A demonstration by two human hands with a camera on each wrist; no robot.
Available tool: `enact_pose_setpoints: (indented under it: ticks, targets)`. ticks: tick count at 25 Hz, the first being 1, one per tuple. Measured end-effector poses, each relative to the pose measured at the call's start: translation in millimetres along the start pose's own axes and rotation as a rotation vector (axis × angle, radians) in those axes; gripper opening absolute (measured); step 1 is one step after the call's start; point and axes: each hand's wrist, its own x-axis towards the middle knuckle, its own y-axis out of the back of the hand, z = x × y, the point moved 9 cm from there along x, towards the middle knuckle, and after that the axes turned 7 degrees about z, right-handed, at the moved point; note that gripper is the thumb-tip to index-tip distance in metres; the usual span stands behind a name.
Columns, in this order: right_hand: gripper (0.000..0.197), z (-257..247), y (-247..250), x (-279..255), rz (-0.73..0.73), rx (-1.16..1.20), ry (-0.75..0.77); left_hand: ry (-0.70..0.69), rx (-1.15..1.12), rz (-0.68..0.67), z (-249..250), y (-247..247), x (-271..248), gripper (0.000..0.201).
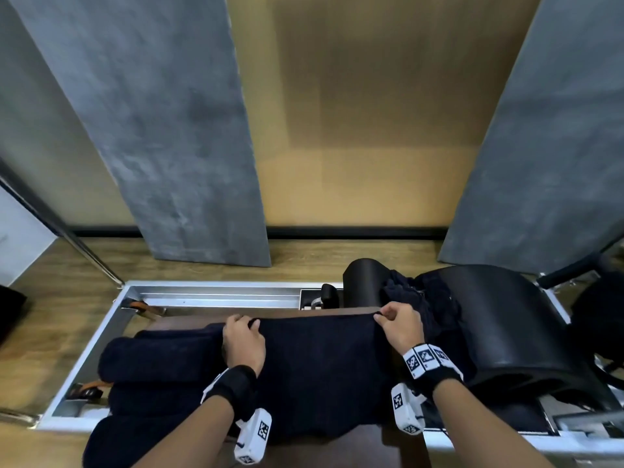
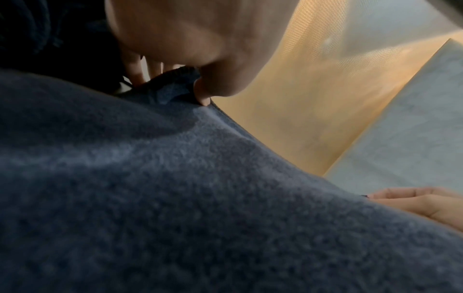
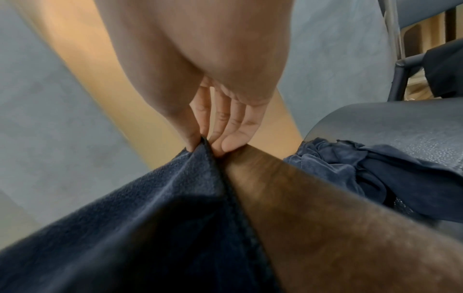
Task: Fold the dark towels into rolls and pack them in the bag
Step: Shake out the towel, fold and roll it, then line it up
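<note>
A dark navy towel (image 1: 320, 366) lies spread flat over a brown board (image 1: 398, 450) in front of me. My left hand (image 1: 244, 327) pinches its far left corner (image 2: 172, 83), and my right hand (image 1: 388, 315) pinches its far right corner (image 3: 204, 146). Thumb and fingers (image 3: 230, 142) of the right hand close on the hem at the board's far edge. To the left lie three rolled dark towels (image 1: 158, 359), side by side. A crumpled dark towel (image 1: 415, 292) sits on the black padded arc (image 1: 506, 315) at the right. No bag is recognisable in view.
The board rests in a metal frame (image 1: 209, 288) on a wooden floor (image 1: 50, 315). Grey panels (image 1: 162, 130) and a tan wall (image 1: 371, 113) rise behind. A black headrest (image 1: 363, 282) stands at the far end, and a dark chair (image 3: 426, 59) is at the far right.
</note>
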Motion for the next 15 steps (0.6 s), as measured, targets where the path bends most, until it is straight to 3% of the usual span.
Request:
enact_pose_setpoints:
  ticks: [8, 12, 15]
  targets:
    - [0.004, -6, -3, -4, 0.002, -0.119, 0.070, 0.036, -0.103, 0.052, 0, 4, -2, 0.018]
    - [0.017, -9, 5, -9, 0.011, -0.084, 0.040, -0.083, -0.169, 0.142, 16, 32, -19, 0.008]
    - [0.019, -19, 26, -16, 0.026, 0.038, 0.031, -0.117, -0.239, 0.193, 26, 61, -34, 0.021]
